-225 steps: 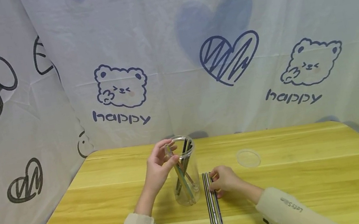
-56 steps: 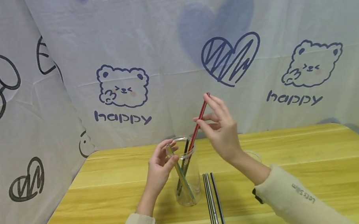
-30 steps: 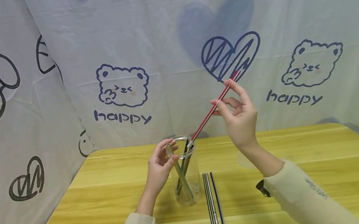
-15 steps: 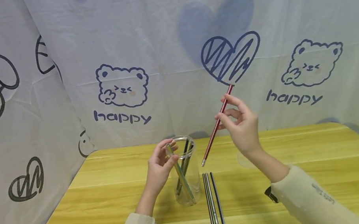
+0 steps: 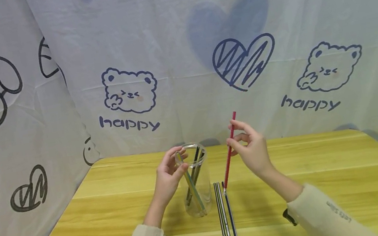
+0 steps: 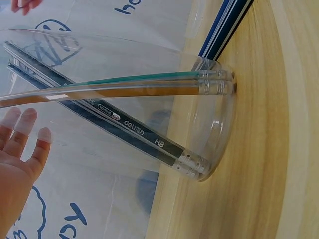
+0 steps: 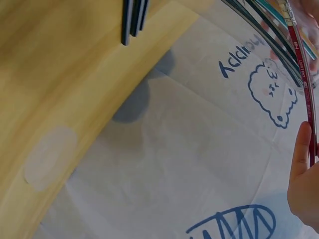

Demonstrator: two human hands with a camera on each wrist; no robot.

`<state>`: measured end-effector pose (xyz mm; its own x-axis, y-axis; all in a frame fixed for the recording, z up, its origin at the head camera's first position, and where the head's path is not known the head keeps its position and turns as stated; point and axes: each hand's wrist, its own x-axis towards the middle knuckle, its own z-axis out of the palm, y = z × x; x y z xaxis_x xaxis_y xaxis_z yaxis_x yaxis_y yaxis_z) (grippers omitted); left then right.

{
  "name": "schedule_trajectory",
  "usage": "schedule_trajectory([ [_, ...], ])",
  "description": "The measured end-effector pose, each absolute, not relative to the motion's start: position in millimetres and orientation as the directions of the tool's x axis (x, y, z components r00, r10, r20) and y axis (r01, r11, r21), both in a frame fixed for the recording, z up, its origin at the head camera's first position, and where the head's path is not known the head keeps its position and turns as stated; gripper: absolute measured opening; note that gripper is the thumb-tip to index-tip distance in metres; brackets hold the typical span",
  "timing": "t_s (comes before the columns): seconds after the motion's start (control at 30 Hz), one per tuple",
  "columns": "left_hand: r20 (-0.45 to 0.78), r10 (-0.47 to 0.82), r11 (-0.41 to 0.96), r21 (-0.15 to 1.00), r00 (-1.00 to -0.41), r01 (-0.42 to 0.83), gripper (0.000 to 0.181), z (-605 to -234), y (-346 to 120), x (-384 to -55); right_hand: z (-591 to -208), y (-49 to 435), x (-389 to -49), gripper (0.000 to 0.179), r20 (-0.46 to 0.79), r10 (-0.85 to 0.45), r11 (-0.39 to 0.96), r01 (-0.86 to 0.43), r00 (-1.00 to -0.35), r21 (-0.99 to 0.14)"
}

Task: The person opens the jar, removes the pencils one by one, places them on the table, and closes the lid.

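My left hand [image 5: 169,174] holds the clear plastic jar [image 5: 207,188] near its rim, thumb in front and fingers behind. Inside the upright jar lean dark green pencils [image 6: 144,132] marked HB, plus a teal pencil [image 6: 149,77] and an orange one [image 6: 144,90]. To the right of the jar, my right hand [image 5: 253,151] pinches a red pencil [image 5: 229,157] close to its upper end. Its silver eraser end points down, over the far end of a blue pencil [image 5: 232,220] on the table; whether they touch I cannot tell. Beside that lie more dark striped pencils [image 5: 225,221], side by side.
A thin clear round lid [image 7: 51,158] lies on the wooden table [image 5: 336,176], hidden behind my right arm in the head view. White printed cloth [image 5: 184,93] hangs behind the table and along its left side.
My right hand was at the pencil row, then drew the red pencil up out of the jar. Since then it has lowered and turned the pencil steeper. My left hand has stayed on the jar.
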<state>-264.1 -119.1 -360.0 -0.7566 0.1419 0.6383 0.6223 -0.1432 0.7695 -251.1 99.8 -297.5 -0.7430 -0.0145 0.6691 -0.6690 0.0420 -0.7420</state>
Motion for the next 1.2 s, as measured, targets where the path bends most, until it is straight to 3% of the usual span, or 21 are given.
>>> schedule_trajectory([
  [0.2, 0.64, 0.145, -0.145, 0.768, -0.755, 0.623, 0.052, -360, -119, -264, -311, 102, -254, 0.047, 0.538, -0.025, 0.072, -0.538, -0.843, -0.84],
  [0.57, 0.65, 0.145, -0.143, 0.76, -0.746, 0.634, 0.052, -362, -120, -266, -328, 104, -255, 0.052, 0.35, -0.077, 0.139, -0.358, -0.933, -0.923],
  [1.2, 0.643, 0.154, -0.145, 0.766, -0.75, 0.626, 0.053, -363, -120, -266, -363, 101, -251, 0.056, 0.159, -0.107, 0.267, -0.183, -0.981, -0.946],
])
